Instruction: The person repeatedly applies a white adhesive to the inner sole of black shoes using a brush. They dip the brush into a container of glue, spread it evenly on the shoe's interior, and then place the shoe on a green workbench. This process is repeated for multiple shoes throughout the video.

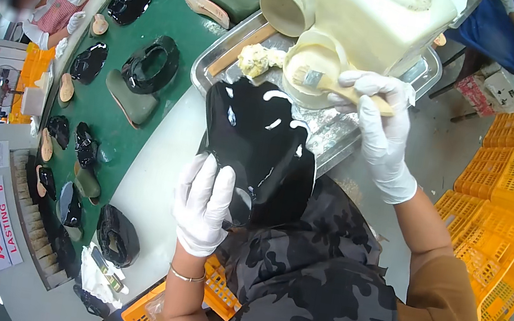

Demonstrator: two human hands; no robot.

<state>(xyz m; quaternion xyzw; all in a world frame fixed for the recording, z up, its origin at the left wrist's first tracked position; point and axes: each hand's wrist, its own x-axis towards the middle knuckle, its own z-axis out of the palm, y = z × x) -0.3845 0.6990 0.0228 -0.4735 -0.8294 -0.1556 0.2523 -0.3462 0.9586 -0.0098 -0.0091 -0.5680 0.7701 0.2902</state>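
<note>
My left hand (201, 204), in a white glove, grips the near edge of a glossy black shoe upper (276, 163). White streaks lie on the upper; whether they are glue or glare I cannot tell. My right hand (379, 129), also gloved, is closed around the wooden handle of a flat brush (348, 92). The bristles are at the mouth of a cream cup (323, 50) with pale paste inside, beyond the upper. Beside the cup sits a lumpy yellowish clump (258, 61).
A metal tray (429, 72) carries a large cream container (386, 26) and a round tub (287, 8). On the green conveyor (159, 14) lie green lasts (131, 99) and black uppers (151, 63). Yellow crates (501, 192) line the right. A co-worker (60, 2) stands at far left.
</note>
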